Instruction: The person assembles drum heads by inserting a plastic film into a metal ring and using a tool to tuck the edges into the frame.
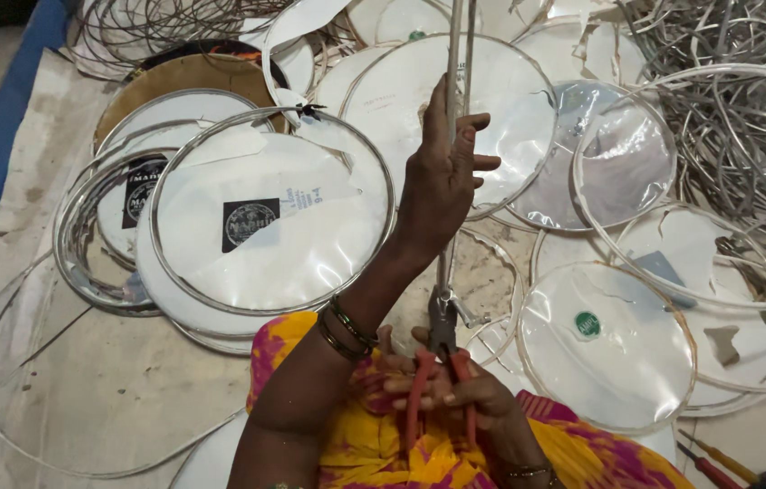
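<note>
My left hand (442,177) is raised and closed around a long flattened metal hoop strip (457,54) that runs from the top edge down toward my lap. My right hand (455,389) squeezes the red handles of a pair of pliers (442,362). The pliers' dark jaws bite the lower end of the strip, just above my yellow and pink clothing. Bangles sit on my left wrist.
Round drum skins in metal rings (265,217) lie overlapping on the pale floor cloth, some torn. A tangle of bare metal hoops (745,118) piles up at the right and top left. Screwdrivers and a dark tool (727,466) lie at the bottom right.
</note>
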